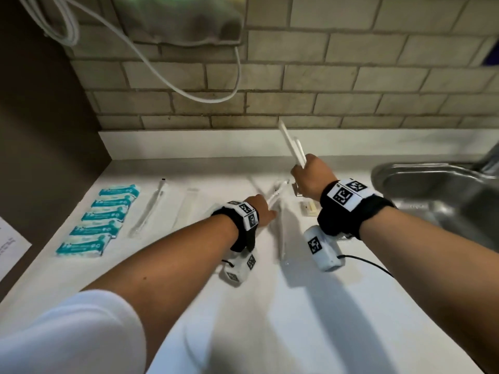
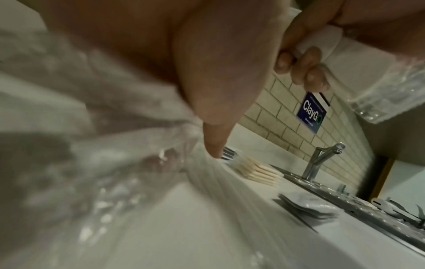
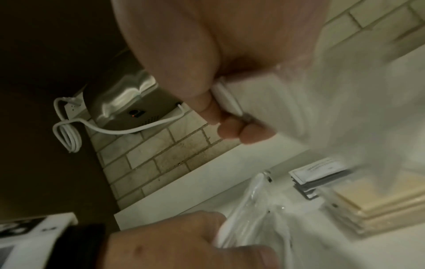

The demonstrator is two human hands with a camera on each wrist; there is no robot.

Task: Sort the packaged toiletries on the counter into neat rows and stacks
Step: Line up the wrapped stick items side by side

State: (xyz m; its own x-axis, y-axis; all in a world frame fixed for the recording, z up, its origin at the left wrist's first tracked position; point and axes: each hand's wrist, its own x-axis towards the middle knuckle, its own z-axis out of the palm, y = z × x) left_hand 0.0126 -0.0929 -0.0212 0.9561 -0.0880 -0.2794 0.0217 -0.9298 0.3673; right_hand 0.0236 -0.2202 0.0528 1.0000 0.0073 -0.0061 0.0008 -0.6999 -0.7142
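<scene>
My right hand (image 1: 307, 171) is raised above the counter and pinches a few long white packets (image 1: 291, 143) that point up toward the tiled wall; the right wrist view shows thumb and fingers (image 3: 220, 116) clamped on their lower end (image 3: 257, 102). Lower and to the left, my left hand (image 1: 266, 211) grips a bundle of clear-wrapped long packets (image 1: 278, 194) on the counter; the crinkled plastic (image 2: 115, 145) lies under the left hand (image 2: 216, 142). A neat row of teal packets (image 1: 100, 220) lies at the far left. Two clear-wrapped sticks (image 1: 151, 209) lie beside that row.
A stack of beige flat packets (image 1: 309, 209) and dark sachets (image 2: 308, 207) sit near the steel sink (image 1: 432, 190) with its tap (image 2: 322, 160) at the right. A wall unit with a white cable (image 1: 189, 85) hangs over the tiled backsplash. Paper (image 1: 10, 247) lies at the left.
</scene>
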